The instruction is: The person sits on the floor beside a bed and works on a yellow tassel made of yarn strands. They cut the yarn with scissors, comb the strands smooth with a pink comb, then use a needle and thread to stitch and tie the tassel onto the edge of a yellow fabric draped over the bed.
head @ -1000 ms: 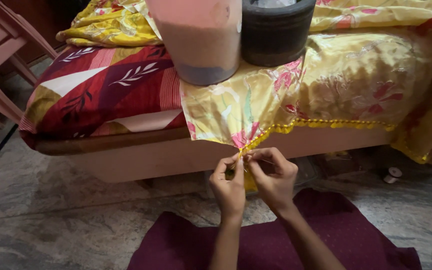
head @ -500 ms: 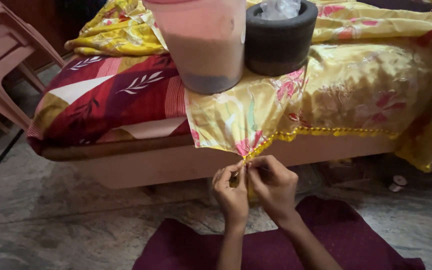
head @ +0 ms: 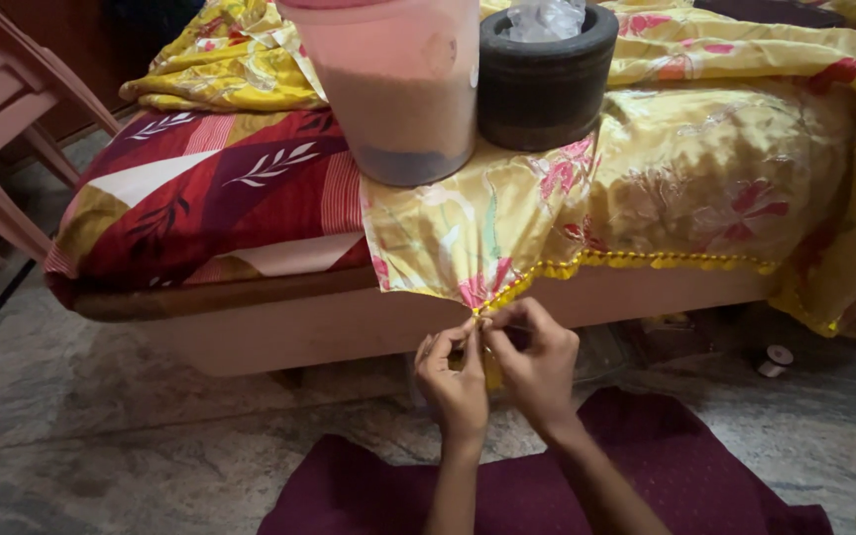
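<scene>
Item — yellow floral cloth (head: pixel 507 213), draped over the edge of a low bed (head: pixel 279 322); its lowest corner hangs just below the bed's side board, and a yellow beaded trim (head: pixel 646 261) runs along the hem to the right of that corner.

Left hand (head: pixel 455 376): fingers curled inward, thumb and forefinger pressed together on the cloth corner from the left. Right hand (head: pixel 537 357): fingers bent and closed, pinching the same corner and the end of the trim from the right. Fingertips of both hands nearly touch; whether a needle or thread sits between them is too small to tell.

Weights on the cloth: a translucent pink container (head: pixel 403 84) and a dark round stone mortar (head: pixel 545 79), side by side, well above the hands.

Beneath the forearms: a maroon mat (head: pixel 666 466) on a stone floor (head: pixel 151 436).

Handling note, as judgement — the corner is best kept taut between the two pinches, pull gentle and downward, so that the weighted cloth does not slide and the trim stays aligned with the hem.
</scene>
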